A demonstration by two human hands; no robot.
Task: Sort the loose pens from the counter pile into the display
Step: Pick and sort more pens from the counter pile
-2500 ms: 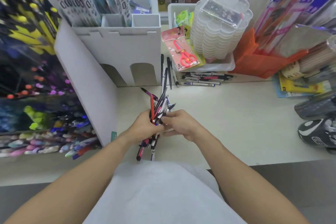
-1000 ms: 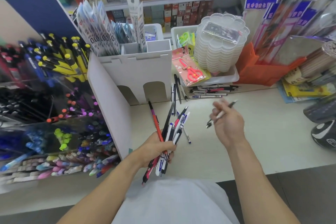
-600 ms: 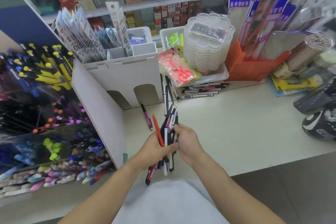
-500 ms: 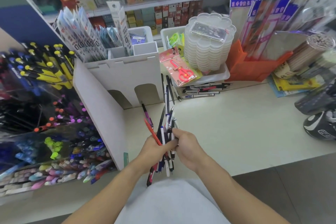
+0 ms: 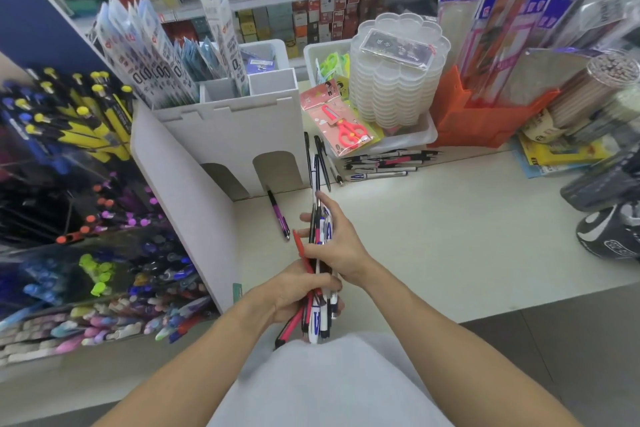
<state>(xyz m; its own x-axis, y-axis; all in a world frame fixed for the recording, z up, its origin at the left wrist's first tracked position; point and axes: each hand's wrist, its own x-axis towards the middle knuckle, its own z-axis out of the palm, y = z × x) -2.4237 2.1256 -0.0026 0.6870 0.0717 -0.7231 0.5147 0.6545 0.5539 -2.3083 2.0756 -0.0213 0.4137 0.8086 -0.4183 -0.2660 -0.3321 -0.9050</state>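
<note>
My left hand (image 5: 294,291) grips the lower half of a bundle of pens (image 5: 320,319), red, black and white-and-blue ones. My right hand (image 5: 337,243) wraps around the upper part of the same bundle, fingers curled over the pens. A purple-and-black pen (image 5: 278,215) lies loose on the counter just left of my hands. More loose pens (image 5: 381,165) lie in a pile under the white tray at the back, and three lean beside the white organiser (image 5: 320,161). The pen display (image 5: 79,218) with its tiered rows of pens fills the left side.
A white cardboard organiser (image 5: 239,135) stands behind my hands, with a slanted white side panel (image 5: 183,194) between the counter and the display. A stack of clear trays (image 5: 398,80), a scissors pack (image 5: 343,128), an orange bin (image 5: 485,118) and a dark bag (image 5: 609,229) line the counter (image 5: 450,236).
My right hand carried a single pen back to the bundle and now closes around its upper part. The fanned-out pens have been gathered into a tighter bundle.
</note>
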